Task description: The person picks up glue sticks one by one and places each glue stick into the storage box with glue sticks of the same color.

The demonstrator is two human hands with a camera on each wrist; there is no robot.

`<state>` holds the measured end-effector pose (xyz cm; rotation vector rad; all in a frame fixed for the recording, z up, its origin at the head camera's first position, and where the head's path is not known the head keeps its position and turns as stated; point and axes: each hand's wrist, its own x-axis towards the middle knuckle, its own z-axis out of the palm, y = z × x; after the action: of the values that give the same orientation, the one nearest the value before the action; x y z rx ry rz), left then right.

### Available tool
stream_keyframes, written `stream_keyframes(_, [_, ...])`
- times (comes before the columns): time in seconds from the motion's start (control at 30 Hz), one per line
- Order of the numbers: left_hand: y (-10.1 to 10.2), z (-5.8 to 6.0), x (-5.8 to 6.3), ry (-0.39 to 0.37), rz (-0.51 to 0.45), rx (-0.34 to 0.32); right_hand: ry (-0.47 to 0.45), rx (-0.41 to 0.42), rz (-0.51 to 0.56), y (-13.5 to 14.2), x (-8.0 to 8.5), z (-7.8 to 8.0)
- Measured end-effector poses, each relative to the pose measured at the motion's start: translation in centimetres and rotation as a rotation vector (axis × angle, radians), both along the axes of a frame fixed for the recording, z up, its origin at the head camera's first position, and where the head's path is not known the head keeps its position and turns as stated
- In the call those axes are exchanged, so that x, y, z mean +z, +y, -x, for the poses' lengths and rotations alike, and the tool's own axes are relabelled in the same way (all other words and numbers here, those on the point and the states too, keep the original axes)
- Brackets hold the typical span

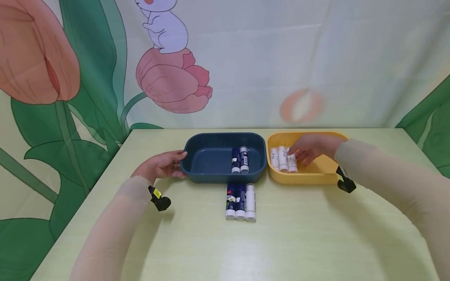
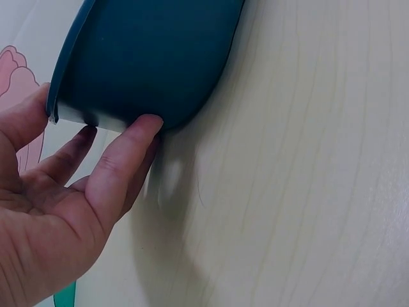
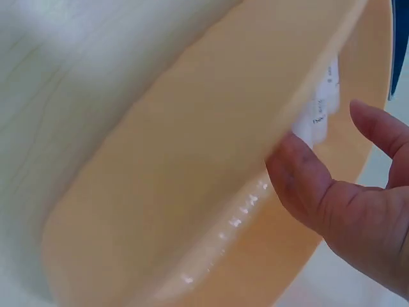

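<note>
My left hand (image 1: 163, 164) holds the left end of a dark blue tray (image 1: 207, 178), thumb at the rim and fingertips against the outer wall (image 2: 147, 70). Two dark blue glue sticks (image 1: 244, 160) with white ends lie side by side in that tray. Inside the yellow tray (image 1: 306, 179), my right hand (image 1: 309, 147) is over the rightmost of three white glue sticks (image 1: 283, 158). Its thumb stands apart from the fingers in the right wrist view, where the tray wall (image 3: 172, 147) hides some fingertips.
Before the blue tray, two dark blue glue sticks (image 1: 240, 201) and one white glue stick (image 1: 250, 203) lie in a row on the pale wooden table (image 1: 197, 246). Behind the table hangs a cloth (image 1: 253, 70) printed with flowers and a rabbit.
</note>
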<state>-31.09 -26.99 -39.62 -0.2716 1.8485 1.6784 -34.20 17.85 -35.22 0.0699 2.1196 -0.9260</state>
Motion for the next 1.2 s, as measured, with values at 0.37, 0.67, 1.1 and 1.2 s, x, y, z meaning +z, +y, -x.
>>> stream_keyframes(0.37, [0.3,0.0,0.1,-0.009,0.015,0.007,0.095,0.165,-0.036,1.7,4.1,-0.8])
stream_keyframes(0.67, [0.2,0.0,0.2,-0.011,0.024,0.023,0.411,0.116,-0.014,2.5,7.5,-4.2])
stream_keyframes(1.1, [0.2,-0.2,0.2,-0.004,0.013,0.034,0.614,0.037,0.116,2.5,8.1,-9.9])
stream_keyframes(1.2, [0.2,-0.2,0.2,-0.002,0.013,0.032,0.642,0.021,0.153,2.1,7.8,-11.2])
